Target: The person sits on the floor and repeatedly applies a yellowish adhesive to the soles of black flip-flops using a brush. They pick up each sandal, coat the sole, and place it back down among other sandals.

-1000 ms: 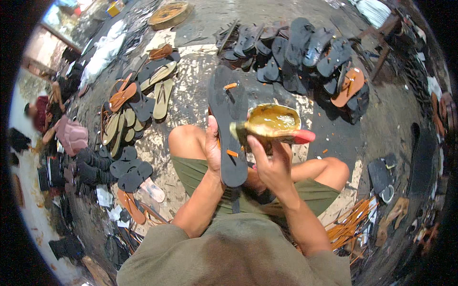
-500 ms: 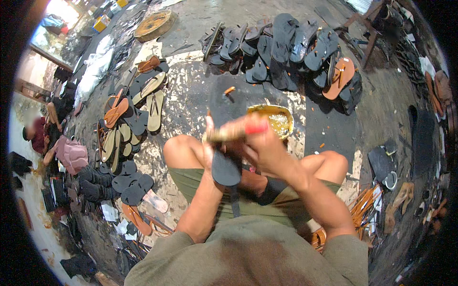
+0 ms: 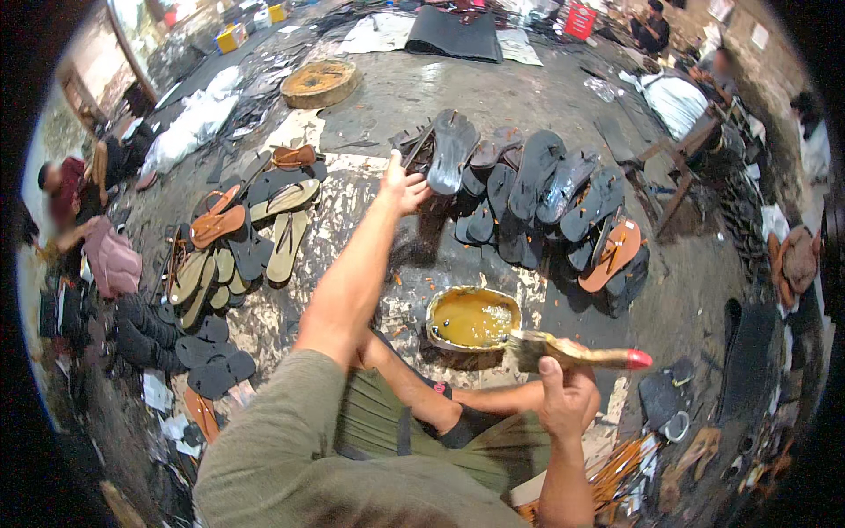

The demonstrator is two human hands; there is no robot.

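My left hand is stretched far forward, fingers spread and palm turned up. Its fingertips are at the edge of a shiny black sandal sole, which leans at the left end of a row of dark soles. My right hand grips a wide paintbrush with a red-tipped handle, its bristles pointing left. Just left of the bristles sits a bowl with a crusted rim and yellowish-brown, glue-like liquid inside. A tan sandal lies at the right end of the row.
Tan, brown and black sandals lie in a pile at the left. A round wooden block stands farther back. Brown strips lie by my right forearm. A wooden frame stands at the right. Other people sit around the edges.
My left hand has moved from my lap to the row; the black sole it held is out of it, and a shiny sole leans there. My right hand has drawn back rightward with the paintbrush.
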